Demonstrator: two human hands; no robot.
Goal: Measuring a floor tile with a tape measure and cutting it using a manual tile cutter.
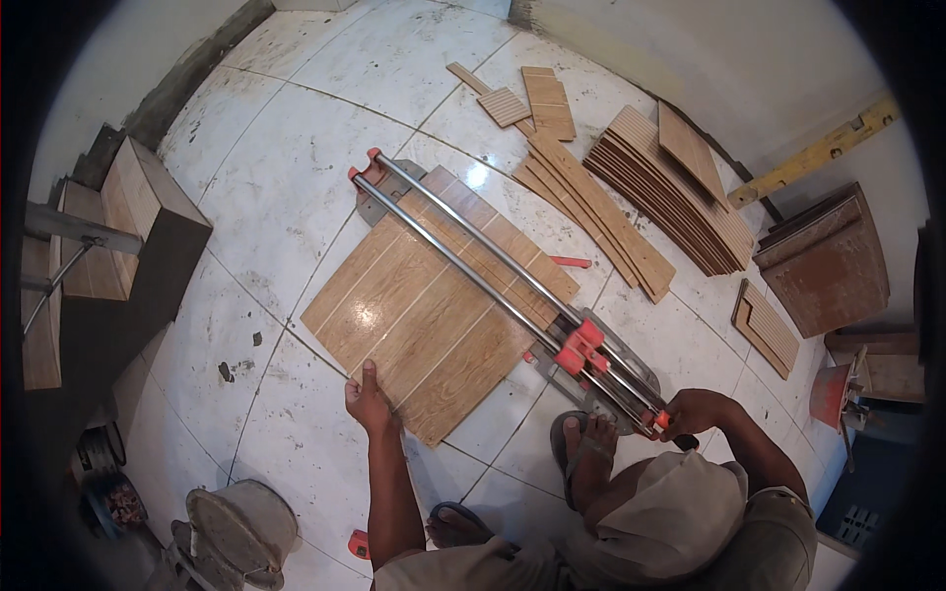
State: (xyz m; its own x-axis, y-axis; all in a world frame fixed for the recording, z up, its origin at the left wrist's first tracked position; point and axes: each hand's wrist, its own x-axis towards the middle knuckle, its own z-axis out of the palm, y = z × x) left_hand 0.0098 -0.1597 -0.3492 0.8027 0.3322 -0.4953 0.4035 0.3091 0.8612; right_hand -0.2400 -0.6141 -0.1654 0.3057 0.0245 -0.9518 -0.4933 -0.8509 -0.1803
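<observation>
A wood-look tile (pixel 424 340) with pale stripes lies at a slant on the bed of a manual tile cutter (pixel 581 347). The cutter's two steel rails run across the tile's upper right part, and its red carriage sits at the end near me. My left hand (pixel 369 400) grips the tile's near left edge, thumb on top and the other fingers partly hidden. At the cutter's near end, my right hand (pixel 693 412) is closed round the handle (pixel 662 421), which shows an orange-red part and is mostly covered by the hand.
Cut tile strips (pixel 601 217) and a stack of tiles (pixel 670 192) lie to the right. Beside them, a yellow spirit level (pixel 818 153) leans by the wall. Tiled steps (pixel 128 227) rise at left. A cement-stained bucket (pixel 241 532) and red tape measure (pixel 359 544) are near me.
</observation>
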